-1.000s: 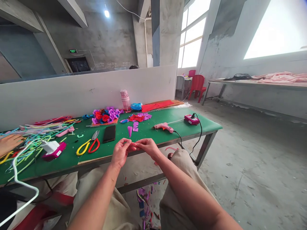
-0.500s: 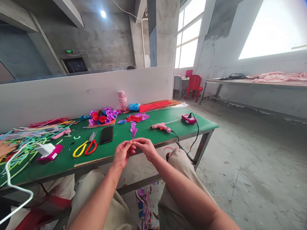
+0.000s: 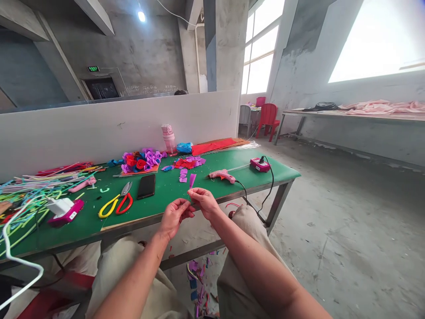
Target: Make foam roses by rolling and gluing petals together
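Over the front edge of the green table (image 3: 175,180), my two hands are close together. My right hand (image 3: 203,201) pinches a small purple piece (image 3: 192,180), which sticks up from its fingertips. My left hand (image 3: 175,217), just left of it, has thumb and finger pressed together; what lies between them is too small to make out. Beyond the hands lie loose purple pieces (image 3: 183,175) and a pile of red and purple petals (image 3: 188,162). A pink glue gun (image 3: 223,176) lies to the right.
Left of my hands are a phone (image 3: 146,186), red-and-yellow-handled scissors (image 3: 117,204) and a white plug on a pink socket block (image 3: 68,212). Behind stand purple and red flowers (image 3: 141,162) and a pink bottle (image 3: 169,139). Another person's hand (image 3: 4,206) shows at far left.
Both hands have shifted slightly right, and their fingertips have drawn a little apart. The purple piece has moved right with my right hand and now stands more upright.
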`<state>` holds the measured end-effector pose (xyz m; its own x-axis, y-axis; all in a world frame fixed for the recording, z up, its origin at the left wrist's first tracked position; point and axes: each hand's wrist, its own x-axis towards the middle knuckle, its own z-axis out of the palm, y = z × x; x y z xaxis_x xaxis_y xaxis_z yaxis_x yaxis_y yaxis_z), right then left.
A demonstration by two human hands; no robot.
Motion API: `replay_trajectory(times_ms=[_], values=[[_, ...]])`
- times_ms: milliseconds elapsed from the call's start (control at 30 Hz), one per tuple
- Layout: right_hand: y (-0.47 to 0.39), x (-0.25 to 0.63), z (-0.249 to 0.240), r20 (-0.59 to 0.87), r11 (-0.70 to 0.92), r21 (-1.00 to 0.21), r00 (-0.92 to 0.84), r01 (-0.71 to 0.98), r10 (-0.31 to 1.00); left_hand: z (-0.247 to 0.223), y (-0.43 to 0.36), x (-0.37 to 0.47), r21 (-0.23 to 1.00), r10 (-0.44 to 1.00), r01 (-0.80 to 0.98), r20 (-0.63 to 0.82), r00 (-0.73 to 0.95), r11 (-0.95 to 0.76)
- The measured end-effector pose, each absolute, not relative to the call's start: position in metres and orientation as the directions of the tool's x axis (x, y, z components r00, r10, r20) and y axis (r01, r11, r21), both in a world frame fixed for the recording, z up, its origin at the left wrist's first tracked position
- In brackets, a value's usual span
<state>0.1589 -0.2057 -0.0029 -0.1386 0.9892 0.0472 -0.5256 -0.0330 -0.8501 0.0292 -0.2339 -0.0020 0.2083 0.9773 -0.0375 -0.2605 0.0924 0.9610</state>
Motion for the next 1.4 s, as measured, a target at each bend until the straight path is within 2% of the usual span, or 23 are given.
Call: replay_trajectory(times_ms=[200,333,467,567,733,867,967,1033,1200,1300,1400], values=[[-0.200,0.173,-0.001,0.097,0.007,-0.828,-0.131,-0.560,0.987,0.011,-0.245,0.011,0.992,0.908,0.014,-0.122,0.400,0.127],[-0.202,0.175,0.002,0.110,0.025,-0.839,-0.124,-0.544,0.986,0.016,-0.242,-0.008,0.995,0.934,0.088,-0.075,0.349,0.047],[-0.208,0.165,0.003,0.138,0.061,-0.871,-0.124,-0.488,0.983,0.015,-0.239,-0.010,0.996,0.989,0.054,0.064,0.136,-0.071],[-0.211,0.154,0.001,0.164,0.092,-0.891,-0.126,-0.445,0.978,0.015,-0.237,-0.003,0.990,0.988,-0.024,0.138,0.069,-0.137],[-0.209,0.140,-0.008,0.255,0.213,-0.907,-0.072,-0.363,0.964,0.013,-0.233,0.006,0.984,0.985,-0.084,0.153,-0.075,-0.159],[-0.206,0.133,-0.017,0.325,0.315,-0.917,0.001,-0.243,0.946,0.006,-0.226,0.009,0.980,0.977,-0.084,0.168,-0.128,-0.180],[-0.205,0.130,-0.020,0.333,0.331,-0.922,0.024,-0.199,0.943,0.002,-0.225,0.010,0.976,0.972,-0.082,0.191,-0.138,-0.203],[-0.205,0.129,-0.021,0.317,0.314,-0.922,0.027,-0.228,0.948,0.002,-0.226,0.011,0.968,0.960,-0.035,0.242,-0.140,-0.249],[-0.208,0.124,-0.021,0.254,0.241,-0.913,0.004,-0.328,0.967,0.000,-0.229,0.015,0.908,0.904,0.218,0.396,-0.162,-0.359],[-0.210,0.122,-0.019,0.218,0.190,-0.902,-0.030,-0.389,0.975,-0.002,-0.228,0.018,0.931,0.915,0.160,0.354,-0.194,-0.327],[-0.211,0.124,-0.015,0.213,0.183,-0.898,-0.031,-0.400,0.977,0.000,-0.226,0.016,0.977,0.960,-0.013,0.208,-0.187,-0.214]])
